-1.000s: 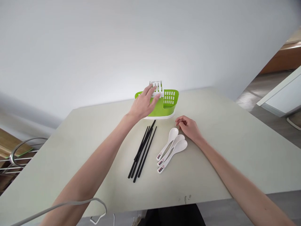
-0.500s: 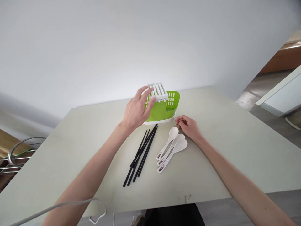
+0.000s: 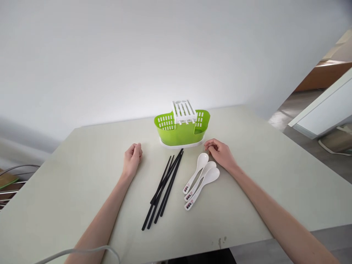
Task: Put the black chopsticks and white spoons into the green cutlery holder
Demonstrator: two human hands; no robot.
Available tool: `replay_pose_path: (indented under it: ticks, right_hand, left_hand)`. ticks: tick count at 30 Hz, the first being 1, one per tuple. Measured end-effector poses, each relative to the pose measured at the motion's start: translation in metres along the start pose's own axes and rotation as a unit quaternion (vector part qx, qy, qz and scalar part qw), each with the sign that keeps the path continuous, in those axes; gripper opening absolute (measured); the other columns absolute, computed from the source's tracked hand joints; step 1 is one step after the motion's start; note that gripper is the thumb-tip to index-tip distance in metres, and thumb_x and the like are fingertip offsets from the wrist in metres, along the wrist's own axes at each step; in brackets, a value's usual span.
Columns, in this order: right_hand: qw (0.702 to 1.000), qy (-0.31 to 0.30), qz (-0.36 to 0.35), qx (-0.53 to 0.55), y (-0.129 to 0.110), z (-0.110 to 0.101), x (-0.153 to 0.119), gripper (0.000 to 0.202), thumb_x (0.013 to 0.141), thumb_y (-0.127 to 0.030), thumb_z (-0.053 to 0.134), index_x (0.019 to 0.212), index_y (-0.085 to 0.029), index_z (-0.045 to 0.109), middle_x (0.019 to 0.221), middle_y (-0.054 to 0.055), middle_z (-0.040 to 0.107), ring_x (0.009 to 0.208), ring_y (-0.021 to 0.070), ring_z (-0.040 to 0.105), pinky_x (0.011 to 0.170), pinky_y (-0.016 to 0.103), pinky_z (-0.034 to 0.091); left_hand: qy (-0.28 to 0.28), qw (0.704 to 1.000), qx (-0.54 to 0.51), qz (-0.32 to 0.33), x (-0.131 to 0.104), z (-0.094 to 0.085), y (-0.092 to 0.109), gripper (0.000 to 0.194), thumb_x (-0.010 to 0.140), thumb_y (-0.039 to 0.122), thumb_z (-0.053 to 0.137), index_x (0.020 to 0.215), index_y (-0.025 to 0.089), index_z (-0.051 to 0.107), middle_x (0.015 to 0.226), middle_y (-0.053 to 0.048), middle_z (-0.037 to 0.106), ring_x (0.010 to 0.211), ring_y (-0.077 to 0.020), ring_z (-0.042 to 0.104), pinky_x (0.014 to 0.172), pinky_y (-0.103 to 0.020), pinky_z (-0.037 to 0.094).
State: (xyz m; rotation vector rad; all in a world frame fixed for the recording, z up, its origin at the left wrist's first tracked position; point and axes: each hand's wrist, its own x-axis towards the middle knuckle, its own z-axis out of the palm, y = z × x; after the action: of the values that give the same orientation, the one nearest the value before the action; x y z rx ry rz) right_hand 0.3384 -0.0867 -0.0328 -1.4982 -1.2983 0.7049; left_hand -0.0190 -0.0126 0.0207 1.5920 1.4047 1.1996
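Note:
My left hand (image 3: 132, 158) rests on the table as a closed fist, left of the black chopsticks (image 3: 157, 198), with nothing visible in it. On the other side, my right hand (image 3: 220, 153) lies with its fingers curled in, near the white spoons (image 3: 211, 175) and the basket's right front; nothing shows in its grip. A green basket (image 3: 180, 136) with perforated ends stands upright against the back, on a white base tray (image 3: 181, 147). Across its middle sits a white slotted rack (image 3: 187, 119) with small hooks along the front. Several chopsticks lie crossed, beside three spoons lying side by side.
Behind the pale table (image 3: 99, 157) rises a white wall (image 3: 137, 66). A grey cable (image 3: 79, 250) crosses my left forearm at the bottom. Metal wire shelving (image 3: 13, 191) is beyond the left edge. To the right, a white panel (image 3: 324, 106) stands over the floor.
My left hand has left the white rack on the basket, moved down and left to the table, and closed into a fist. The right hand has stayed in place.

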Motion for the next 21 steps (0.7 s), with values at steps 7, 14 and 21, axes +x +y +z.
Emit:
replay_pose_path:
  ticks: [7, 14, 21]
  right_hand:
    - [1.000, -0.002, 0.015, -0.004, -0.0052, 0.0018, -0.0010, 0.019, 0.084, -0.024, 0.051, 0.092, -0.024, 0.068, 0.089, 0.002, 0.074, 0.067, 0.0166, 0.061, 0.067, 0.031, 0.048]
    - [1.000, -0.001, 0.017, -0.010, -0.0064, 0.0028, -0.0021, 0.019, 0.085, -0.026, 0.051, 0.093, -0.025, 0.068, 0.089, 0.002, 0.073, 0.069, 0.0175, 0.061, 0.066, 0.031, 0.048]
    - [1.000, -0.002, 0.024, -0.009, -0.0073, 0.0027, -0.0023, 0.019, 0.085, -0.025, 0.050, 0.093, -0.025, 0.068, 0.090, 0.002, 0.073, 0.069, 0.0171, 0.061, 0.066, 0.031, 0.049]
  left_hand:
    - [-0.046, 0.995, 0.072, -0.044, -0.0011, -0.0038, 0.0031, 0.045, 0.093, 0.049, 0.054, 0.066, 0.023, 0.030, 0.059, 0.005, 0.031, 0.057, -0.0113, 0.027, 0.053, -0.027, 0.025]
    - [-0.067, 0.990, 0.122, -0.022, -0.0044, 0.0005, 0.0059, 0.041, 0.081, 0.038, 0.055, 0.067, 0.023, 0.021, 0.064, 0.006, 0.021, 0.061, -0.0106, 0.022, 0.056, -0.026, 0.022]
    - [-0.125, 0.976, 0.176, 0.020, -0.0076, 0.0034, 0.0027, 0.026, 0.075, 0.029, 0.053, 0.065, 0.023, 0.030, 0.061, 0.007, 0.031, 0.060, -0.0110, 0.028, 0.058, -0.026, 0.027]
